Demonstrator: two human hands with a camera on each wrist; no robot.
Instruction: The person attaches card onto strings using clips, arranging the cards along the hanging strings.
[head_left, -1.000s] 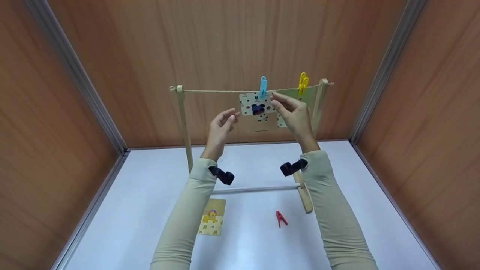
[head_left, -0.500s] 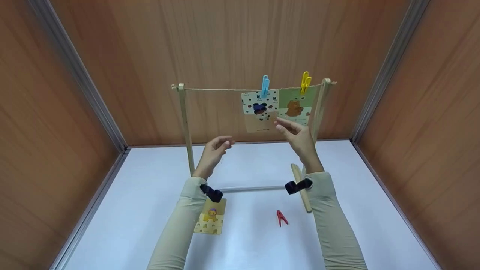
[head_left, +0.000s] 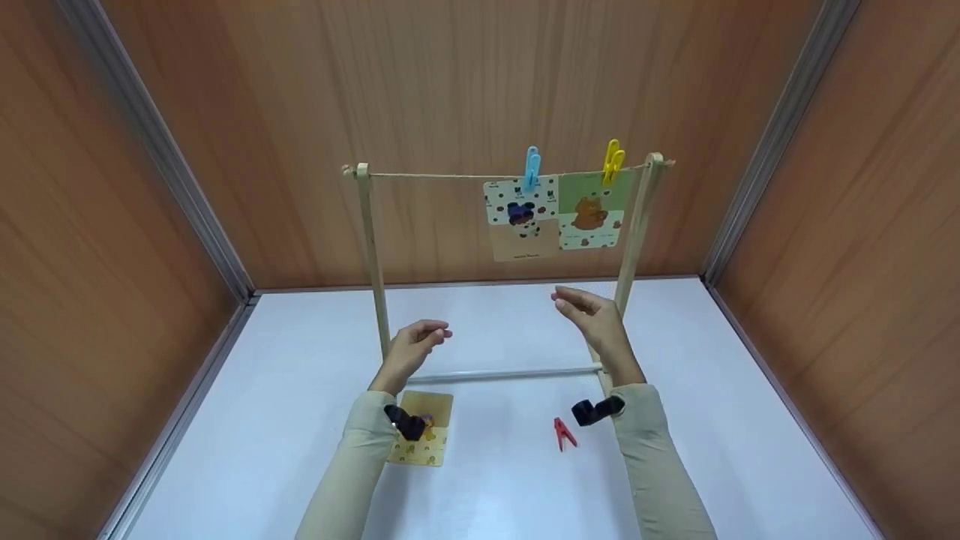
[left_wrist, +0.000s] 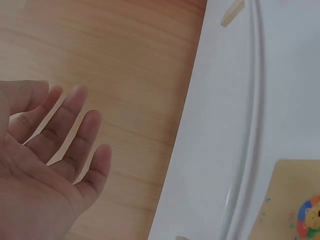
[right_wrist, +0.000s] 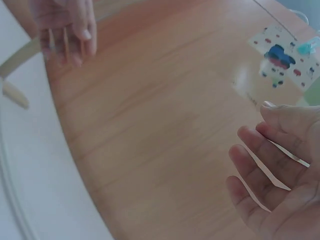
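We see the left hand (head_left: 411, 349) and the right hand (head_left: 598, 327) poised on the near side of a cord (head_left: 450, 176), all fingers released, loosely bent and holding nothing. In pegging of this kind, we judge it best to raise the flat yellow card (head_left: 435, 438) by an edge, squeeze the red clothespin (head_left: 561, 427) at its handle ends, and keep the card's top level while both card and cord are clipped. The yellow card lies on the table (head_left: 495, 472), nearer than the left fingers and partly hidden by the left sleeve (head_left: 358, 457); the red clothespin lies to its right, nearer than the right fingers and well apart from them. On the far side, a dotted card (head_left: 523, 217) hangs under a blue clothespin (head_left: 532, 166).
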